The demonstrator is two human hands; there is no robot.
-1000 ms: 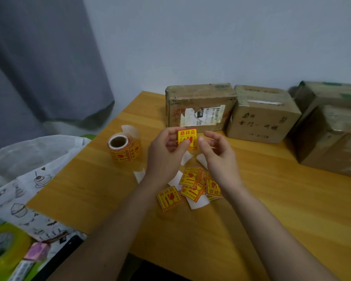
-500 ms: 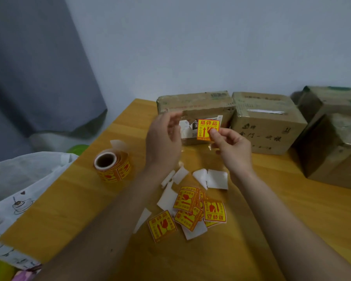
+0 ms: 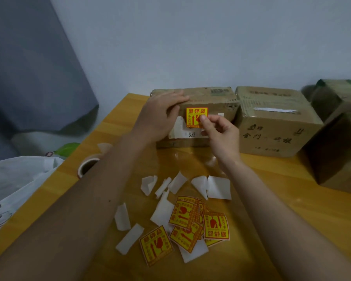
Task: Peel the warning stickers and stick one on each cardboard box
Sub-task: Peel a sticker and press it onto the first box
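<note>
1. Warning sticker [image 3: 196, 117]: yellow with red print, upright against the front face of the left cardboard box [image 3: 215, 102], over the upper edge of a white shipping label [image 3: 182, 130].
2. Right hand [image 3: 219, 134]: reaches in from lower right, wrist raised, fingers curled. Its grip is a narrow pinch of thumb and forefinger on the sticker's lower right corner.
3. Left hand [image 3: 160, 116]: forearm extends diagonally from lower left. Fingers lie straight and flat along the box's top front edge, just left of the sticker; the grip holds nothing.
4. Second cardboard box [image 3: 276, 126]: stands touching the first on its right. More boxes [image 3: 340, 138] sit further right.
5. Bench [image 3: 292, 209]: carries loose stickers [image 3: 199, 224] overlapping in a heap between the forearms, with white backing scraps [image 3: 217, 187] scattered around them.
6. Sticker roll [image 3: 87, 166]: near the bench's left edge, partly hidden by the left forearm.
</note>
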